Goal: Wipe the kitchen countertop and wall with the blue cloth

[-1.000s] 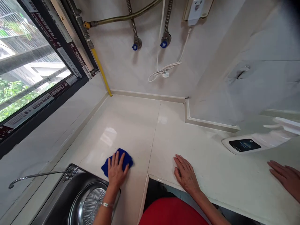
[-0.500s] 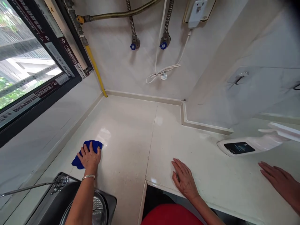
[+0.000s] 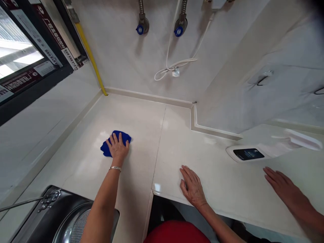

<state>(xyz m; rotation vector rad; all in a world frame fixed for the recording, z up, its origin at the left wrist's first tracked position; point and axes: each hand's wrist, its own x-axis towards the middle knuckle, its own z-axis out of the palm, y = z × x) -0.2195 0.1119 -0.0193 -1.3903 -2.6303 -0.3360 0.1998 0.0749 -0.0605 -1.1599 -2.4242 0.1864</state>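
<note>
While the left hand (image 3: 117,148) lay palm down over it, the royal-blue fabric cloth (image 3: 106,149), irregular in outline, was spread on the glossy cream-white countertop (image 3: 136,114), beyond the dark metal sink (image 3: 35,216). The fingers were splayed apart across its upper side rather than closed around it. The right hand (image 3: 192,185) rested palm down on the same surface near the front edge, its fingers close together and nothing visible in its hold. The cloth looked light, limp and hard to damage, likely to bunch if pushed and to slide readily on so smooth a top. Broad pressure at its middle seemed the surest hold; for lifting, its exposed left corner offered an easy pinch.
</note>
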